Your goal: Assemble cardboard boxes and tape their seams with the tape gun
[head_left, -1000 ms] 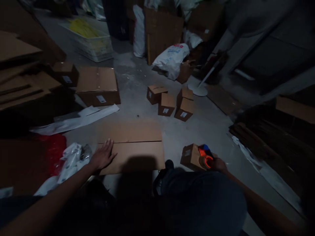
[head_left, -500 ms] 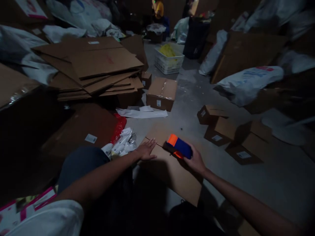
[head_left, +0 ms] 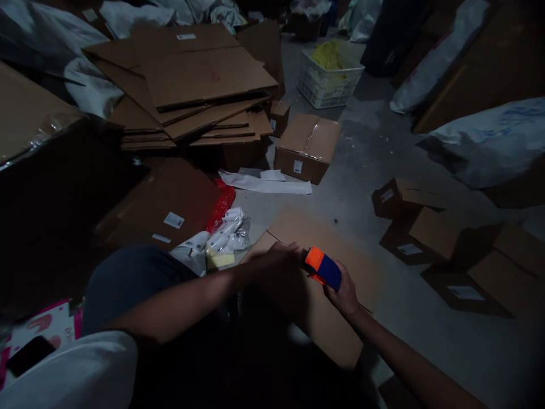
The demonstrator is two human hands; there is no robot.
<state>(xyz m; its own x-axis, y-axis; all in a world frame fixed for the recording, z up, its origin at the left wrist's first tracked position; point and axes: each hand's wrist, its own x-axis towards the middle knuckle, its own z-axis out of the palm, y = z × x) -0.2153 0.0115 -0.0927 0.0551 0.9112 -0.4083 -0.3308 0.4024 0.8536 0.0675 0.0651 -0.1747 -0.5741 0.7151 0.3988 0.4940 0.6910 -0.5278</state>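
Note:
My right hand grips an orange and blue tape dispenser, held over the top of a cardboard box on the floor in front of me. Close to the dispenser's dark front end is my left hand, above the box's top seam. Its fingers are dim and blurred, so I cannot make out whether they pinch anything. Part of the box's near side lies in deep shadow between my legs.
Several small cartons stand at the right. A taped carton, paper strips and a white crate lie ahead. Flattened cardboard is stacked at the left, behind white packets. A phone is at the lower left.
My left hand has lifted from lying flat on the box and moved right, to the dispenser's front end. My right hand still holds the dispenser. The view has tilted down and turned left.

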